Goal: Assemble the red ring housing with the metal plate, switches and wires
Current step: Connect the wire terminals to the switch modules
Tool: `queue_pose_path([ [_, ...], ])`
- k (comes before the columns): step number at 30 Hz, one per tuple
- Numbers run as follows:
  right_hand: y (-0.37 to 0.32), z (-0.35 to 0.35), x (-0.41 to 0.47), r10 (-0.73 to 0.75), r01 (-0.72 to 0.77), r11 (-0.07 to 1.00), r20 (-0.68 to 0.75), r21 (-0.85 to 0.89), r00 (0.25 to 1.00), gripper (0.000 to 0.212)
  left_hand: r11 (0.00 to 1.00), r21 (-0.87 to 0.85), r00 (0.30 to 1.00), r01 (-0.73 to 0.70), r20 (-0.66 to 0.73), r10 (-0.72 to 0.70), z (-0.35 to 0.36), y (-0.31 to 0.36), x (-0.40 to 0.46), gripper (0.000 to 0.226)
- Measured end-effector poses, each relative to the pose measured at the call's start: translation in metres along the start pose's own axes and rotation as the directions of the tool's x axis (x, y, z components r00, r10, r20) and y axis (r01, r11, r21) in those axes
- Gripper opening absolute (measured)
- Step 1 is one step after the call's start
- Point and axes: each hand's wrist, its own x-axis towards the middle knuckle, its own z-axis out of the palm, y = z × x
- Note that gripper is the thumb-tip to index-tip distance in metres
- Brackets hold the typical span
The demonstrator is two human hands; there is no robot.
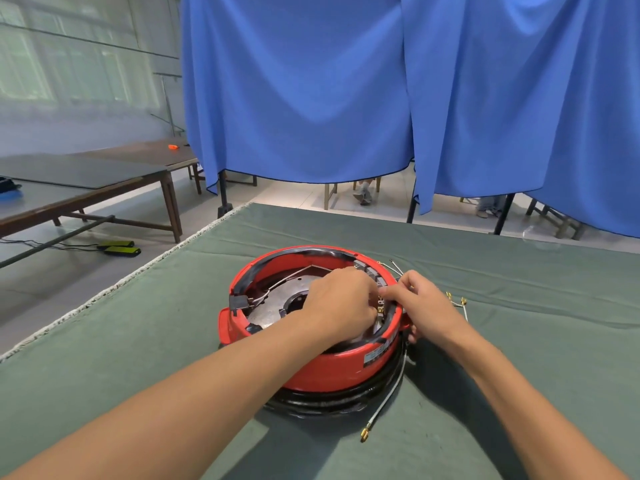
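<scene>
Head view, one frame. I see the red ring housing (332, 368) sitting near the middle of the table, on the green cloth (502, 341), with a black rubbery band under its base on the near side. Inside it lies the metal plate (277, 299), flat, grey, with a dark central hole partly hidden by the left wrist.

Left hand (341, 303): reaches over the plate to the right inner wall of the housing, fingers curled down at a small brass-coloured terminal (381, 308) on that wall. I cannot tell whether they actually pinch it; the fingertips are hidden behind the knuckles.

Right hand (420, 301): comes in from outside the right rim, thumb and forefinger closed together in a pinch right at the rim, tips meeting the left hand's fingers. What it pinches is too small to make out; it sits where the wiring runs.

A black switch block (239, 302) is seated on the left inner rim, thin wires leading from it across the plate.

Loose white wires with brass lugs (457, 303) lie on the cloth just right of the housing. Another white wire (384, 407) trails out from under the near right side, brass lug at its end.

Behind the table: blue curtain (311, 98), wooden benches (86, 188) to the left
</scene>
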Motion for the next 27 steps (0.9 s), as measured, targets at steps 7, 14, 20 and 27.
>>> queue_pose_path([
  [7, 0.002, -0.003, 0.000, 0.016, -0.018, 0.998, 0.039, 0.056, 0.999, 0.024, 0.998, 0.056, 0.989, -0.030, 0.146, 0.022, -0.012, 0.001, 0.011, 0.011],
  [14, 0.006, -0.004, 0.005, 0.023, -0.024, 0.996, 0.018, 0.081, 1.000, 0.026, 0.999, -0.016, 0.996, -0.028, 0.086, 0.030, -0.009, -0.008, 0.006, 0.008],
  [20, 0.007, -0.003, 0.006, 0.008, -0.009, 0.997, 0.010, 0.080, 1.000, 0.024, 0.999, -0.010, 0.999, -0.032, 0.024, 0.032, -0.006, -0.008, 0.006, 0.018],
  [27, 0.007, -0.001, 0.003, 0.007, -0.007, 0.998, 0.000, 0.054, 1.000, 0.024, 0.999, -0.047, 1.000, -0.012, 0.013, 0.013, -0.006, -0.006, 0.003, 0.019],
])
